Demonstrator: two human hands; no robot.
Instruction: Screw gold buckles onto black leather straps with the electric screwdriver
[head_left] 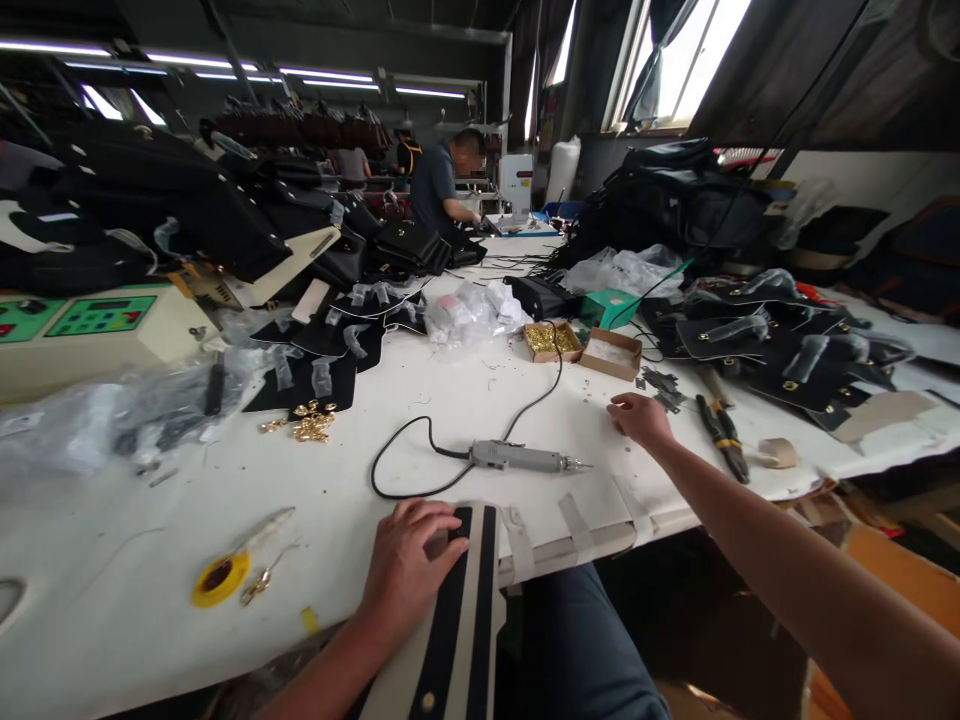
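Note:
My left hand is closed on the upper end of a beige bag panel with black straps, which hangs over the table's front edge; a small gold-coloured stud shows low on one strap. My right hand is over the table top with its fingers curled in a pinch, close to a few tiny bits. Whatever those fingers hold, if anything, is too small to make out. Between the hands lies a grey electric screwdriver with a black cord, touched by neither hand.
Beyond my right hand stand a carton of gold-coloured parts and a carton of clear pieces. Pliers lie at right. Gold fittings and a yellow tape roll lie at left. Black bag pieces surround the table; a person works beyond.

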